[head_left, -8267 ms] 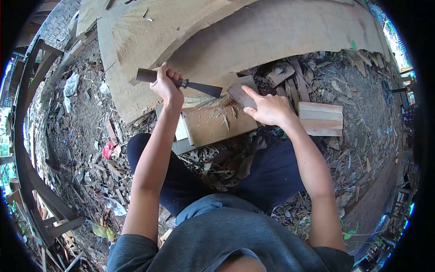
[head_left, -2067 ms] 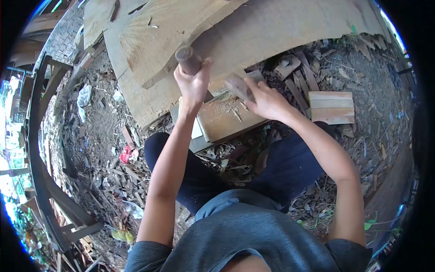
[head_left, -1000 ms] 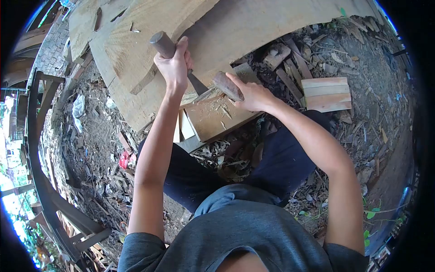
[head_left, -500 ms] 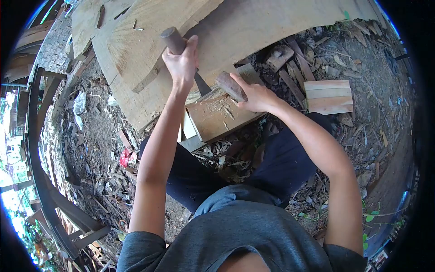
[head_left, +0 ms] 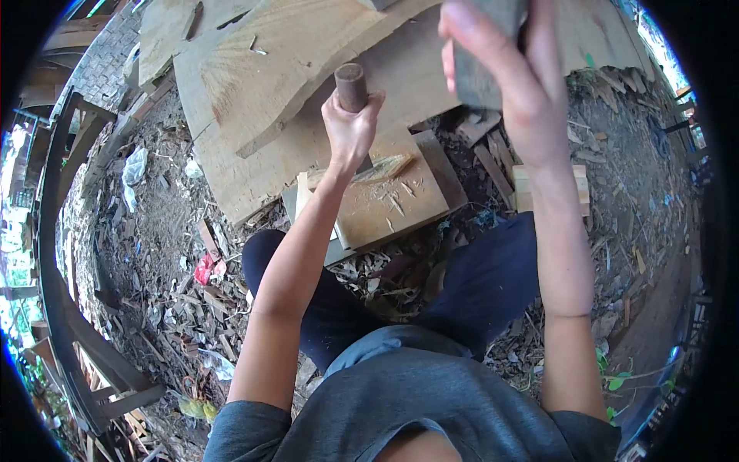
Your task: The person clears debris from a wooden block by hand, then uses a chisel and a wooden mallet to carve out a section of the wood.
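Whereas held low beside the chisel (head_left: 352, 92) half a second earlier, now lifted high and well apart from it, motion-blurred: one billet (head_left: 477, 73), gripped in the right hand (head_left: 520, 92), thumb along the near side, fingertips showing at the left edge. Meaning for the work, by judgement: a raised phase between contacts, with the billet clear of the chipped area and the chisel left in position. Hands: two, both closed on something. Chisel: one, handle end turned up toward the camera, shaft clenched in the left hand (head_left: 352, 132), blade mostly hidden; contact with wood not possible to tell. Strip: one (head_left: 389, 168), split and pale, lying on top of the block, just beside the blade. Block: one (head_left: 366, 223), low in front of the two knees (head_left: 262, 250). Shavings (head_left: 394, 204): many, scattered over the block, too small to count. Striped panel: one (head_left: 581, 192), on the ground to the right, partly behind the right forearm. Red scrap: one (head_left: 204, 269), on the ground left of the knees.
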Demonstrator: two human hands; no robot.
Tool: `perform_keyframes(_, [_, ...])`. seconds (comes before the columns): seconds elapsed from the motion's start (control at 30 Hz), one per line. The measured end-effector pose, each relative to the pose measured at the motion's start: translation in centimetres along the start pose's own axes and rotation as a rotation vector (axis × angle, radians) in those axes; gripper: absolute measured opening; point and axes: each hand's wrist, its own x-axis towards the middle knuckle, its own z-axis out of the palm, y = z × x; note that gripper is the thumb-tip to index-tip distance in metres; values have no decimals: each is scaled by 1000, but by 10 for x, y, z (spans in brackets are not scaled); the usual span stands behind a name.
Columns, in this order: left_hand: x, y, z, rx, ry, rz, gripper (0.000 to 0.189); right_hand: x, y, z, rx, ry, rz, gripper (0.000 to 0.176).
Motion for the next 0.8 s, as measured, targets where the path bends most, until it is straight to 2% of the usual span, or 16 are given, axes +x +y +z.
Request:
perform_keyframes(0.03, [0,-2,0,-1,-6,-6,23,24,8,7,-65,78,-408,80])
perform_keyframes(0.07, [-1,-3,1,-9,-5,-2,23,11,5,7,-176,55,-387,75])
perform_keyframes(0.13, [-4,-2,2,-119,12,172,21,-13,-7,10,-402,3,-357,67])
perform_keyframes(0.2, [-6,-1,0,-76,1,174,20,-18,3,4,-707,-482,53,63])
perform_keyframes(0.23, [-3,0,3,-44,4,182,20,-9,-6,2,-721,-494,37,63])
perform_keyframes(0.33, [-13,0,1,11,-9,88,19,-2,-29,7,-479,-311,-110,64])
perform_keyframes(0.4, [-12,0,-3,16,-49,31,18,-8,-23,18,-481,-102,-323,62])
perform_keyframes(0.43, [-13,-1,-1,-71,-48,102,17,-17,-15,22,-580,-147,-274,61])
perform_keyframes(0.47, [-20,13,-3,-116,-72,202,19,-24,-10,23,-716,-335,-109,60])
perform_keyframes(0.5, [-20,8,-1,-105,-65,185,18,-25,-7,19,-771,-455,-25,59])
perform_keyframes(0.57, [-12,0,6,-109,-49,168,17,-13,-18,12,-855,-529,16,61])
perform_keyframes(0.63, [-10,-6,6,-73,-29,148,17,-5,-32,11,-581,-269,-169,68])
perform_keyframes(0.67, [-9,-7,3,-47,-34,56,17,-8,-30,14,-580,-272,-160,68])
perform_keyframes(0.73, [-8,-4,-2,-67,-34,72,16,-18,-27,23,-536,-9,-195,71])
perform_keyframes(0.77, [-11,0,1,-162,-17,131,16,-25,-33,21,-880,-322,70,70])
perform_keyframes(0.8, [-14,5,5,-257,-2,192,17,-22,-35,18,-876,-313,60,70])
